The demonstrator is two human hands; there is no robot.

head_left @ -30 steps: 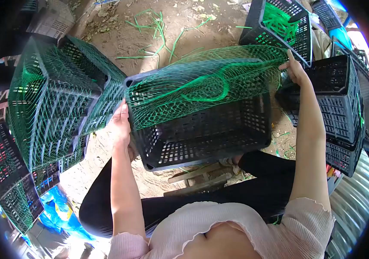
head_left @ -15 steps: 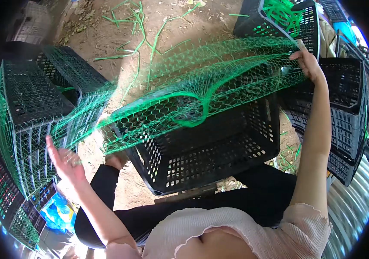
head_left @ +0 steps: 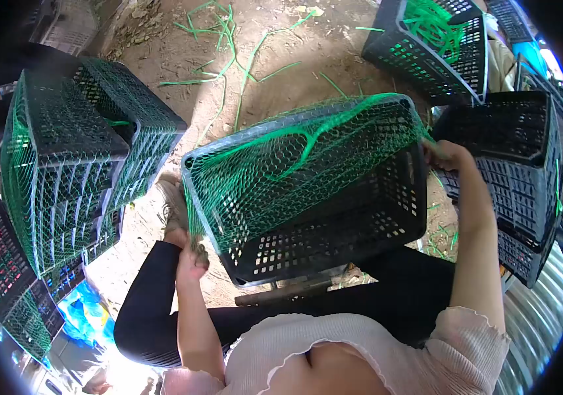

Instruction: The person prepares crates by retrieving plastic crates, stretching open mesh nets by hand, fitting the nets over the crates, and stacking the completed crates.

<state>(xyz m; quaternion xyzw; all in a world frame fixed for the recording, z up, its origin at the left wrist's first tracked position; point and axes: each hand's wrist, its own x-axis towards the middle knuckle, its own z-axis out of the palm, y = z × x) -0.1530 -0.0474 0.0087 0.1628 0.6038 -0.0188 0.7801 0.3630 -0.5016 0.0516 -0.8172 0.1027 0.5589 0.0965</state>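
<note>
A black plastic crate (head_left: 393, 197) stands tilted in front of my knees, its opening facing me. Green mesh netting (head_left: 261, 174) is stretched over its far rim and hangs across part of the opening, with a thicker green strand (head_left: 311, 146) bunched at the middle. At the crate's left side, my left hand (head_left: 192, 262) is closed on a gathered edge of the netting, pulling it down. Beyond the right rim, my right hand (head_left: 449, 157) grips the other end of the netting, its fingertips partly hidden.
Net-covered black crates (head_left: 77, 178) stand on the left. To the right is a stack of black crates (head_left: 508, 168). A crate (head_left: 419, 69) at the back right holds green strips (head_left: 433, 26). More green strips (head_left: 232, 49) lie on the dirt ground.
The netting has come down from above the crate onto its far rim and sides. My left hand moved right to the crate's side; my right hand moved down beside the right rim.
</note>
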